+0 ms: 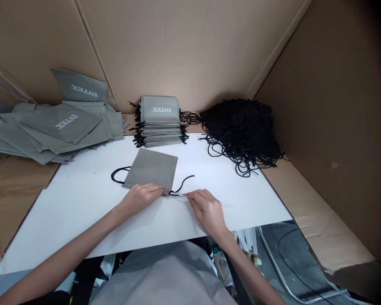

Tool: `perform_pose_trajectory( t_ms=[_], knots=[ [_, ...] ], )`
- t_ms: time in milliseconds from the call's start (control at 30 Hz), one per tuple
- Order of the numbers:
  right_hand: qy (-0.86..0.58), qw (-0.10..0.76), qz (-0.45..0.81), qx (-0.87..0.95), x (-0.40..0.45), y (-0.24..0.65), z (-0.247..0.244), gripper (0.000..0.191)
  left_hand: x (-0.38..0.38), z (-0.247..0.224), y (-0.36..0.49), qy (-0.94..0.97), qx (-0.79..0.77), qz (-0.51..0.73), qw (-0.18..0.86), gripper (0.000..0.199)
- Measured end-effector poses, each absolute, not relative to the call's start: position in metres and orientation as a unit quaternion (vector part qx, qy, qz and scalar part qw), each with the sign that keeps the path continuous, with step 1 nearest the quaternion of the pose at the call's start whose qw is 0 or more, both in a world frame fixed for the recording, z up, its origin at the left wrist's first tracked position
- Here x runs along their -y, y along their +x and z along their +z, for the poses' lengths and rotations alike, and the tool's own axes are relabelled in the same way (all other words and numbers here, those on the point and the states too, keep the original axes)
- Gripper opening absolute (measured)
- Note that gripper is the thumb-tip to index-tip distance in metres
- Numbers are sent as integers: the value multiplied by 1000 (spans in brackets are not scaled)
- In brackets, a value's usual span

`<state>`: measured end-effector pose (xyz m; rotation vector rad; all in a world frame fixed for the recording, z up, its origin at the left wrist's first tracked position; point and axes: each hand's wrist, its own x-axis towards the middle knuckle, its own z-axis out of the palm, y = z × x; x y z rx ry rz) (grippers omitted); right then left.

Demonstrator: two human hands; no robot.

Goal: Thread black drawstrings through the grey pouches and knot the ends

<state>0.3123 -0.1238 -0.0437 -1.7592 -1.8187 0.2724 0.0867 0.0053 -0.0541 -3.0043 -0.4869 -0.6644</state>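
A grey fabric pouch (154, 167) lies tilted on the white board in front of me. My left hand (144, 197) pinches its lower edge near the right corner, fingers closed. A loop of black cord (114, 171) sticks out of the pouch's left side. From the right corner comes more black cord (186, 181), with one loose end curving up on the board. My right hand (208, 209) is closed just right of that corner, its fingertips pinching the cord's drawn-out part. Behind this hand shows a thin, wire-like line (227, 205); its link to the cord is hidden.
Corded grey pouches form a stack (160, 123) at the back middle. At the back left lies a heap of flat pouches (60, 131). A tangled pile of black cords (241, 131) sits at the back right. Cardboard walls (190, 51) enclose the white board (114, 237).
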Motion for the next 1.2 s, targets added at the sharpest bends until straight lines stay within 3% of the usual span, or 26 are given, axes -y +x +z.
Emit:
perform_pose_trajectory(
  t_ms=[300,700,800,1033,1200],
  knots=[
    [-671,303,0,676,126,306,-41,38,-1,-53,86,-940,182,-288,31,21],
    [-705,298,-52,641,128,293,-56,39,0,-55,95,-934,257,-245,-40,23],
    [-707,286,-47,645,126,296,-56,35,2,-46,98,-938,261,-218,-64,16],
    [-720,273,-40,637,125,298,-58,27,2,-30,114,-868,376,-133,-295,30],
    [-707,286,-60,644,125,295,-62,31,-24,-21,146,-858,376,-42,-349,35]
  ],
)
